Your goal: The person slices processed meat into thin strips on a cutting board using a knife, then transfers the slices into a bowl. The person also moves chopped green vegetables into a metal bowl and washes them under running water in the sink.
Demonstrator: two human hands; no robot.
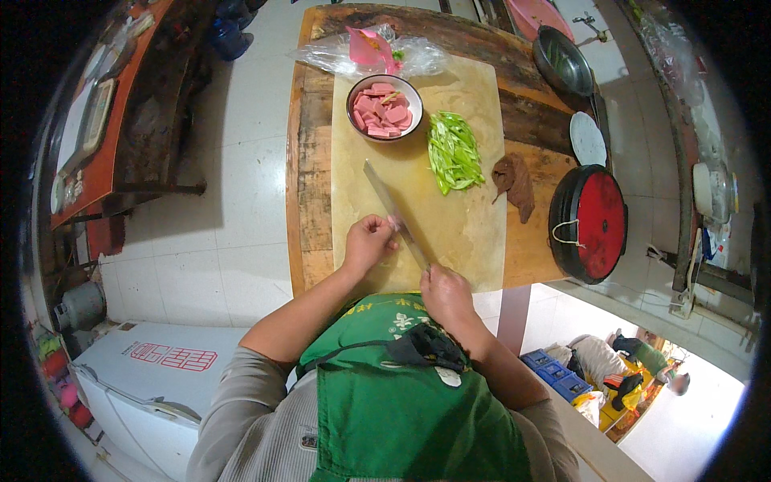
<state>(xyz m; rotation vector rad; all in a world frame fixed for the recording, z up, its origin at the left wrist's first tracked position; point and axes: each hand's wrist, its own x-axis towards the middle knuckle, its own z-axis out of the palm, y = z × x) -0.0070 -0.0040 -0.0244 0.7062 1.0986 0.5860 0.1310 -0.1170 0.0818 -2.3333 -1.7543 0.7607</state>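
Observation:
My right hand (446, 292) grips the handle of a kitchen knife (391, 208), whose blade points forward and left over the cutting board (361, 181). At the side of the blade is my left hand (370, 241), its fingers curled with the fingertips at the metal; whether they pinch something small cannot be made out. Beyond the knife tip stands a dark-rimmed bowl (350, 114) of sliced pink sausage (382, 114). Sliced green peppers (453, 153) lie in a pile on the board, right of the bowl.
Clear plastic bags (421, 57) with a pink packet (368, 51) lie past the bowl. To the right are a brown cloth (515, 184), a round red-topped appliance (593, 223), a white plate (587, 138) and a wok (563, 60). A white chest freezer (162, 361) stands at left.

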